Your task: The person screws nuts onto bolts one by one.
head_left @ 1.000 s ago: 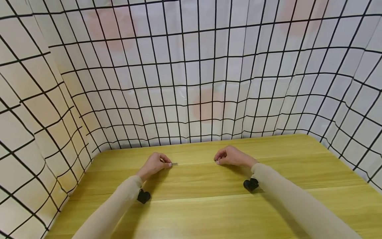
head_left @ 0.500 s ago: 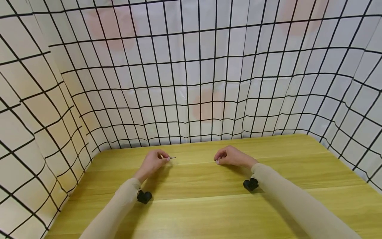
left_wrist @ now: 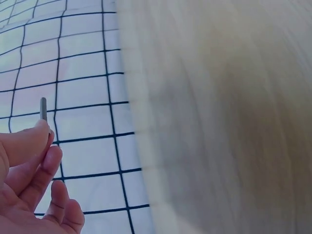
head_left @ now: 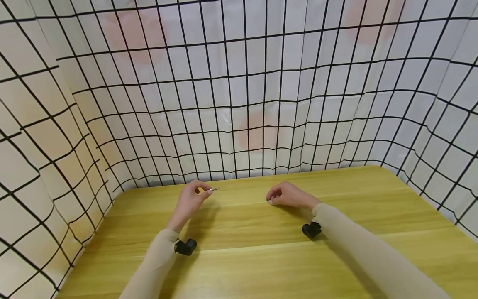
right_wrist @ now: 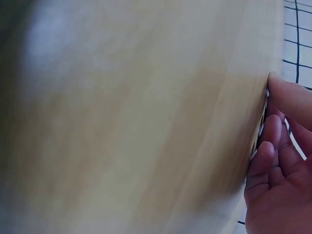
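Note:
My left hand (head_left: 189,199) pinches a thin grey metal rod (head_left: 215,189) between thumb and forefinger, raised above the table near its far edge. In the left wrist view the rod (left_wrist: 43,108) points up past the thumb tip, its lower part hidden in the fingers, while the other fingers curl loosely. My right hand (head_left: 289,195) rests low at the tabletop with thumb and fingers drawn together. A small greyish metal piece (head_left: 269,200) shows at its fingertips; its kind is too small and hidden to tell. In the right wrist view the hand (right_wrist: 282,156) lies against the wood.
Both hands work over a yellow wood-grain table (head_left: 242,232). Behind it and at both sides rises a white sheet (head_left: 220,91) with a black grid. A black wrist camera (head_left: 186,247) hangs at the left sleeve, another black camera (head_left: 311,230) at the right.
My left hand has lifted the metal rod up and away from the tabletop, towards the far edge. The right hand stays in place. The head view has shifted slightly.

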Demonstrator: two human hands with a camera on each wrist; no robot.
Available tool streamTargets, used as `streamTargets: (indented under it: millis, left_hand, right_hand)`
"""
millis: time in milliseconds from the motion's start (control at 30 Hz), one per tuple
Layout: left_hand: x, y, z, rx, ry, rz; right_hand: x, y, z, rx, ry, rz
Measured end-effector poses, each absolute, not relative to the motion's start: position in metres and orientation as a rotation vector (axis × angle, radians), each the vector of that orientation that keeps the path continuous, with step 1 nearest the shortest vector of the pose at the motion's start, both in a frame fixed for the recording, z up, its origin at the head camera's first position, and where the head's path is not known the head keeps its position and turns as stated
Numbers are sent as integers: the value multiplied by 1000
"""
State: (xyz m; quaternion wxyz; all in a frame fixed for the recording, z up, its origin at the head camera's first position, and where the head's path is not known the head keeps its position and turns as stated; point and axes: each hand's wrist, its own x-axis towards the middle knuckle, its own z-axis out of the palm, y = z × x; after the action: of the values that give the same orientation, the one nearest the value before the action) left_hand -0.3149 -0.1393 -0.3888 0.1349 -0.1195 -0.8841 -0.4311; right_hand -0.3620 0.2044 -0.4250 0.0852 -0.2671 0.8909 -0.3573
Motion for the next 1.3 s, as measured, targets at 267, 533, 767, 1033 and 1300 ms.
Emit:
streamTargets:
  millis: [267,533,767,1033,1300]
  left_hand:
    - [-310,-138,-384,-358,-2484,-1262]
    - [-306,-136,-378,-419,-2432,-1231]
    - [-303,-134,-372,-427,-2406,-1245]
    - [-301,-134,-366,-443,-2392,-1191]
    - [-296,-134,-359,-438,-2376,-1191]
  right_hand:
    - [-362,202,-422,-829,2640,-1073]
    - [-365,203,-422,-834,2633,-1089]
    - [-363,204,-423,-798,2635,-1128]
    - [-356,206,-417,-744,2615,-1210]
    - [-353,205,-414,-664,2573,-1273]
